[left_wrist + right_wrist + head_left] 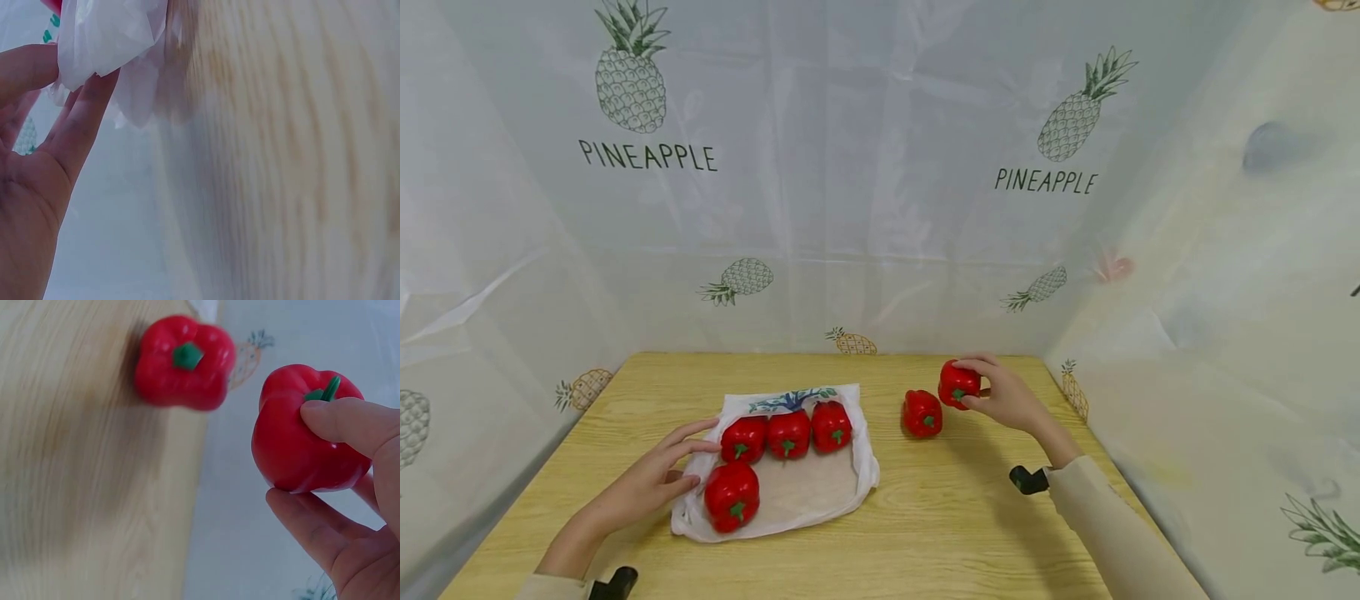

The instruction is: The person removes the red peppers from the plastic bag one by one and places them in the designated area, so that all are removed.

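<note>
A white plastic bag point(805, 517) lies spread wide on the table, with several red bell peppers point(788, 435) on it, three in a row at the back and one front left. My left hand point(651, 479) holds the bag's left edge; in the left wrist view the white plastic point(106, 37) sits between its thumb and fingers. My right hand point(1007, 398) grips a red bell pepper point(958, 383) with a green stem, raised above the table. Another bell pepper point(921, 414) rests on the table just left of it, also visible in the right wrist view.
The wooden table point(925, 533) reaches back to a white pineapple-print curtain point(865, 208), which also hangs along both sides. The bag's right rim lies a short way left of the loose bell pepper.
</note>
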### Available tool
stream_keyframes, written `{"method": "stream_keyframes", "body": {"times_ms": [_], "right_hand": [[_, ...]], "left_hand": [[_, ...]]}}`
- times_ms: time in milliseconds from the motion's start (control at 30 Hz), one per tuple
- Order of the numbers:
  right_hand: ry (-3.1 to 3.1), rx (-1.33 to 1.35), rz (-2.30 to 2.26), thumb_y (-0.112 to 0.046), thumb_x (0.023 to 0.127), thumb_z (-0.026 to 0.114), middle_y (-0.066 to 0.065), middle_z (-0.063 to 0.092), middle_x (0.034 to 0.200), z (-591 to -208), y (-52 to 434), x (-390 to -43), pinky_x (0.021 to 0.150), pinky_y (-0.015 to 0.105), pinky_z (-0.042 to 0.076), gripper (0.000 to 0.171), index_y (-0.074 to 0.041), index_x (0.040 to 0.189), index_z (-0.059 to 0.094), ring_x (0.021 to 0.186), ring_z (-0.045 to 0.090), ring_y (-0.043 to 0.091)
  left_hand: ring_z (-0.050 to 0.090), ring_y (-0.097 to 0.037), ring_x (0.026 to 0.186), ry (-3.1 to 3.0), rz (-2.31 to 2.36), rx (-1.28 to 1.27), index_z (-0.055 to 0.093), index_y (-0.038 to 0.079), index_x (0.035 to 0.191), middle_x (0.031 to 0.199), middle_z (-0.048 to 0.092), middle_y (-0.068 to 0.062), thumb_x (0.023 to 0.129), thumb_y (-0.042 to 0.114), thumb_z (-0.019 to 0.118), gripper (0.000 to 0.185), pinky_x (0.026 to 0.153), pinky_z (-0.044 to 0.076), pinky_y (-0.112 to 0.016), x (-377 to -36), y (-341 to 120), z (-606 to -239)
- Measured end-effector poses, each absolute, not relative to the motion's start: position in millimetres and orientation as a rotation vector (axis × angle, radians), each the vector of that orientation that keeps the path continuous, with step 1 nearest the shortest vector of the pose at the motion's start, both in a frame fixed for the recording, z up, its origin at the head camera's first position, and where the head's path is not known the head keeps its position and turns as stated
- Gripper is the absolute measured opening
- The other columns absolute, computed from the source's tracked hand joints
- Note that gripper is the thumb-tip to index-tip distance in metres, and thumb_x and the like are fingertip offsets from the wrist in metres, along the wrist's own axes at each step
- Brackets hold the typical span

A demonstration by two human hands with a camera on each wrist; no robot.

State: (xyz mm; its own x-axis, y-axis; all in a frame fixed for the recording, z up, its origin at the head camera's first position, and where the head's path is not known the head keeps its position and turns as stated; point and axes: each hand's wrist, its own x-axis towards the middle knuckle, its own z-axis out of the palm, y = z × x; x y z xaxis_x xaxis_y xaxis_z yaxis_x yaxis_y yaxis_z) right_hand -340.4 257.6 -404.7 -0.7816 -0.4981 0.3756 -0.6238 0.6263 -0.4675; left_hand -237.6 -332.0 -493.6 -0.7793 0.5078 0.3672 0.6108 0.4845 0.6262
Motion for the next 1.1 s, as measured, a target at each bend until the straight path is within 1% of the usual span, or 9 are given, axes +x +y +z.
{"method": "stream_keyframes", "body": {"times_ms": [200, 367, 500, 600, 700, 800, 967, 1100], "right_hand": [[-2.668, 0.906, 0.896, 0.007, 0.09, 0.08, 0.025, 0.057, 0.143, -416.1, 271.5, -344.8, 0.081, 0.037, 0.065, 0.056, 0.0, 0.143, 0.062, 0.12, 0.064, 0.044], [-2.683, 0.904, 0.862, 0.007, 0.09, 0.08, 0.025, 0.058, 0.142, -428.7, 282.7, -351.1, 0.082, 0.038, 0.065, 0.056, -0.001, 0.142, 0.063, 0.12, 0.064, 0.043], [-2.675, 0.943, 0.824, 0.006, 0.089, 0.082, 0.024, 0.059, 0.143, -437.0, 286.9, -356.3, 0.087, 0.045, 0.064, 0.057, -0.001, 0.142, 0.063, 0.121, 0.064, 0.043], [-2.676, 0.956, 0.826, 0.006, 0.089, 0.081, 0.024, 0.059, 0.144, -441.3, 287.2, -358.5, 0.092, 0.052, 0.062, 0.056, -0.001, 0.142, 0.063, 0.123, 0.063, 0.044], [-2.697, 0.945, 0.83, 0.007, 0.09, 0.08, 0.026, 0.058, 0.145, -445.1, 287.6, -359.3, 0.094, 0.057, 0.06, 0.055, 0.0, 0.142, 0.063, 0.124, 0.061, 0.047], [-2.717, 0.927, 0.836, 0.008, 0.09, 0.08, 0.028, 0.058, 0.145, -448.7, 288.0, -359.5, 0.095, 0.061, 0.058, 0.055, 0.001, 0.142, 0.063, 0.126, 0.059, 0.049], [-2.736, 0.935, 0.808, 0.006, 0.091, 0.079, 0.027, 0.059, 0.145, -453.5, 288.1, -361.2, 0.1, 0.062, 0.055, 0.054, 0.0, 0.142, 0.063, 0.129, 0.057, 0.049], [-2.748, 0.958, 0.788, 0.004, 0.091, 0.08, 0.026, 0.06, 0.144, -457.4, 288.9, -363.0, 0.102, 0.061, 0.054, 0.053, 0.001, 0.141, 0.063, 0.128, 0.059, 0.048]], "left_hand": [[0.025, 0.017, 0.143, -2.597, -1.192, -0.975, 0.066, 0.01, 0.136, 0.162, 0.037, -0.024, 0.093, -0.006, 0.075, 0.047, 0.082, 0.063, -0.054, -235.2, -331.2, -495.0], [0.024, 0.018, 0.143, -2.59, -1.198, -0.988, 0.066, 0.009, 0.136, 0.162, 0.037, -0.026, 0.093, -0.007, 0.075, 0.046, 0.082, 0.064, -0.053, -235.7, -330.7, -496.4], [0.025, 0.018, 0.143, -2.579, -1.192, -1.0, 0.065, 0.007, 0.135, 0.161, 0.036, -0.028, 0.092, -0.009, 0.075, 0.047, 0.082, 0.064, -0.049, -236.1, -331.8, -496.7], [0.024, 0.018, 0.144, -2.578, -1.186, -0.997, 0.065, 0.007, 0.136, 0.161, 0.037, -0.027, 0.092, -0.009, 0.075, 0.048, 0.082, 0.064, -0.05, -236.5, -332.4, -496.3], [0.024, 0.017, 0.144, -2.584, -1.18, -0.993, 0.065, 0.009, 0.136, 0.162, 0.037, -0.025, 0.093, -0.007, 0.075, 0.047, 0.083, 0.064, -0.053, -237.1, -332.2, -495.3], [0.024, 0.017, 0.144, -2.594, -1.183, -0.992, 0.065, 0.01, 0.137, 0.163, 0.037, -0.024, 0.094, -0.006, 0.075, 0.046, 0.084, 0.064, -0.052, -237.2, -331.8, -494.2], [0.026, 0.016, 0.143, -2.593, -1.207, -0.99, 0.065, 0.009, 0.137, 0.163, 0.036, -0.025, 0.093, -0.007, 0.074, 0.047, 0.083, 0.064, -0.048, -237.2, -331.4, -492.9], [0.026, 0.016, 0.143, -2.593, -1.196, -0.988, 0.065, 0.01, 0.137, 0.163, 0.037, -0.025, 0.093, -0.006, 0.075, 0.048, 0.082, 0.064, -0.051, -237.6, -331.2, -492.7]]}}
